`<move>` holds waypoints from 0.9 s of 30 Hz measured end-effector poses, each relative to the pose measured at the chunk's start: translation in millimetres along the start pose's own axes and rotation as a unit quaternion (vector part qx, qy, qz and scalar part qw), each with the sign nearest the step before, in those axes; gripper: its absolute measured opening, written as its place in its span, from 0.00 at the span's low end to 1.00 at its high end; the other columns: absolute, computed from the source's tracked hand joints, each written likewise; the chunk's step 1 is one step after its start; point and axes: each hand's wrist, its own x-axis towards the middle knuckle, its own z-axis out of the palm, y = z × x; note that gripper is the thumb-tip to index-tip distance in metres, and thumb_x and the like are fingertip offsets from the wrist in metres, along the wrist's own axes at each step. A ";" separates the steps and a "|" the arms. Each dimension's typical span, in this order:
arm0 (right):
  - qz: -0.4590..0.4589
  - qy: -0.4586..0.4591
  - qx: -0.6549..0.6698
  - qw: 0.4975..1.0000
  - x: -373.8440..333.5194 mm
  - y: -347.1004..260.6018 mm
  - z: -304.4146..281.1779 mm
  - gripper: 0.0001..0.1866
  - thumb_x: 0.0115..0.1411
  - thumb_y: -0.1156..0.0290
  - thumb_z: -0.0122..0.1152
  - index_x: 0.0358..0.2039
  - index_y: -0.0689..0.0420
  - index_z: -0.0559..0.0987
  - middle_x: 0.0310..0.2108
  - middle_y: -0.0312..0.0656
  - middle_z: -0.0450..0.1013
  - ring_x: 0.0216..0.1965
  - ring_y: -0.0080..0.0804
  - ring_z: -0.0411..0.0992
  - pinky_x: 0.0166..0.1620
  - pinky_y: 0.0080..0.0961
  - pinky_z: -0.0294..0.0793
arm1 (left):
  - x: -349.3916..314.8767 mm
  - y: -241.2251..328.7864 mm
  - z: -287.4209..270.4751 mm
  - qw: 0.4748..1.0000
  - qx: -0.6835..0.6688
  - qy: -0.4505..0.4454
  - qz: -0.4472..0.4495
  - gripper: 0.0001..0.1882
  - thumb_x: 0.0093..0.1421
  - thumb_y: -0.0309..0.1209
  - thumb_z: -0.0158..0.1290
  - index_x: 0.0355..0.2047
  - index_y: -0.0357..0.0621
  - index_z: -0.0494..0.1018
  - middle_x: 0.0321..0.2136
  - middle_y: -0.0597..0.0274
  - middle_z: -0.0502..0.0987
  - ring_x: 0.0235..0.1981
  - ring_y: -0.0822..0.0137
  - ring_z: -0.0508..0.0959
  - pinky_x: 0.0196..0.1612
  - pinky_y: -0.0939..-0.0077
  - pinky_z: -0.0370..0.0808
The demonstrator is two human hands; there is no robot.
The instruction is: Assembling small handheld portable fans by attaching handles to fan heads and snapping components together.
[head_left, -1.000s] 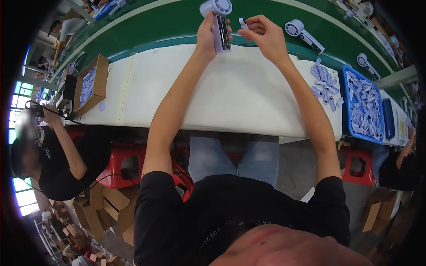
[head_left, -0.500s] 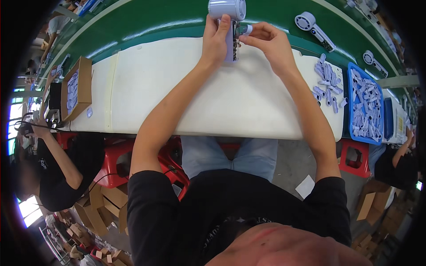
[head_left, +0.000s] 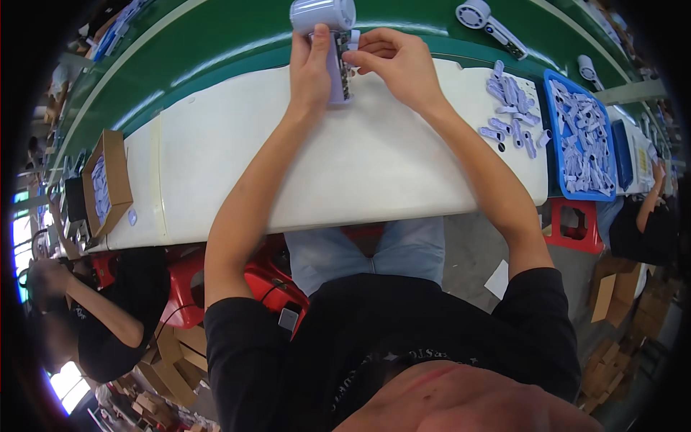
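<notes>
A pale lilac handheld fan [head_left: 324,14] is held up over the table's far edge, its round head at the top. My left hand [head_left: 311,75] is closed around its handle, thumb along the front. The handle's right side is uncovered, showing a dark strip of inner parts [head_left: 344,68]. My right hand [head_left: 403,68] is closed beside that side, thumb and index finger pinched at the handle. Against those fingers is a small pale piece [head_left: 354,39]; whether they grip it or something hidden is unclear.
Loose lilac handle shells [head_left: 512,101] lie on the white table [head_left: 216,151] at right, beside a blue basket [head_left: 553,137] full of more. Another fan [head_left: 493,29] rests on the green surface beyond. A cardboard box [head_left: 117,169] stands at left. Co-workers sit on both sides.
The whole view has swung, so the table and hands sit differently in the picture. My left hand keeps its hold on the fan; the small pale piece now looks more upright beside the handle.
</notes>
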 end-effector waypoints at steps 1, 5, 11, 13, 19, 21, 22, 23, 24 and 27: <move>-0.007 0.003 0.004 1.000 0.3 0.7 0.0 0.14 0.54 0.71 0.66 0.37 0.68 0.76 0.31 0.43 0.78 0.30 0.26 0.77 0.36 0.18 0.75 | -1.1 -0.3 0.3 1.000 0.006 0.004 0.000 0.20 0.68 0.46 0.40 0.51 0.45 0.62 0.38 0.61 0.73 0.32 0.70 0.77 0.32 0.76 0.77; -0.005 -0.004 0.006 1.000 1.7 1.1 1.9 0.13 0.54 0.71 0.66 0.36 0.68 0.77 0.30 0.42 0.78 0.29 0.26 0.77 0.35 0.19 0.75 | -1.4 3.6 -4.9 0.998 -0.045 -0.022 -0.030 0.22 0.68 0.47 0.42 0.51 0.42 0.60 0.43 0.62 0.70 0.39 0.73 0.73 0.40 0.80 0.74; -0.008 -0.015 -0.007 1.000 2.1 6.0 -7.7 0.13 0.52 0.72 0.68 0.34 0.67 0.77 0.28 0.42 0.78 0.28 0.25 0.76 0.34 0.19 0.75 | 1.7 -3.2 5.7 0.999 0.025 -0.029 0.026 0.20 0.69 0.46 0.39 0.51 0.45 0.62 0.39 0.61 0.72 0.33 0.69 0.76 0.33 0.76 0.77; -0.015 -0.019 0.012 1.000 2.2 7.3 -5.5 0.12 0.51 0.72 0.69 0.31 0.67 0.77 0.26 0.42 0.77 0.26 0.25 0.76 0.33 0.19 0.76 | -2.1 -2.3 2.3 0.999 0.001 -0.030 -0.012 0.22 0.69 0.46 0.40 0.52 0.43 0.59 0.41 0.63 0.69 0.38 0.73 0.73 0.38 0.79 0.74; -0.012 -0.027 -0.004 1.000 -0.3 3.6 -6.3 0.11 0.50 0.72 0.70 0.27 0.66 0.78 0.23 0.41 0.77 0.25 0.24 0.76 0.30 0.19 0.75 | -8.5 4.6 7.9 0.998 -0.002 -0.014 -0.067 0.20 0.69 0.46 0.39 0.51 0.44 0.60 0.39 0.61 0.70 0.35 0.71 0.74 0.33 0.77 0.75; -0.006 -0.053 -0.010 0.999 3.1 3.9 -5.5 0.11 0.50 0.72 0.70 0.27 0.66 0.78 0.23 0.41 0.77 0.25 0.24 0.76 0.29 0.19 0.75 | -8.0 2.0 1.2 0.998 0.008 -0.004 -0.060 0.20 0.69 0.46 0.40 0.49 0.43 0.61 0.37 0.60 0.71 0.32 0.69 0.75 0.33 0.74 0.75; -0.012 -0.054 -0.023 0.998 7.0 7.0 -7.9 0.11 0.50 0.71 0.70 0.27 0.66 0.78 0.23 0.41 0.77 0.24 0.24 0.76 0.29 0.19 0.75 | -6.8 3.7 0.9 0.998 0.006 0.003 -0.055 0.19 0.69 0.46 0.40 0.48 0.43 0.62 0.36 0.61 0.71 0.32 0.69 0.75 0.33 0.74 0.74; -0.021 -0.063 -0.031 0.997 8.3 5.6 -3.9 0.11 0.50 0.71 0.69 0.27 0.65 0.78 0.23 0.41 0.77 0.24 0.23 0.76 0.29 0.19 0.74 | -5.9 4.4 1.5 0.999 0.009 0.018 -0.049 0.19 0.68 0.46 0.41 0.47 0.43 0.63 0.36 0.61 0.71 0.31 0.70 0.74 0.33 0.75 0.74; -0.009 -0.076 -0.049 0.996 7.5 3.6 -3.4 0.11 0.51 0.70 0.69 0.27 0.65 0.78 0.23 0.41 0.77 0.24 0.23 0.75 0.30 0.19 0.74 | -3.6 -0.1 -1.4 0.999 0.034 0.022 -0.028 0.19 0.68 0.46 0.41 0.46 0.43 0.64 0.36 0.62 0.71 0.31 0.71 0.74 0.33 0.75 0.73; 0.006 -0.075 -0.084 0.994 3.2 5.3 -16.5 0.10 0.53 0.70 0.67 0.28 0.65 0.78 0.23 0.40 0.77 0.24 0.22 0.75 0.30 0.19 0.74 | -9.7 7.8 17.8 0.999 -0.023 0.013 -0.041 0.19 0.65 0.44 0.48 0.46 0.41 0.65 0.36 0.64 0.72 0.31 0.72 0.74 0.35 0.76 0.73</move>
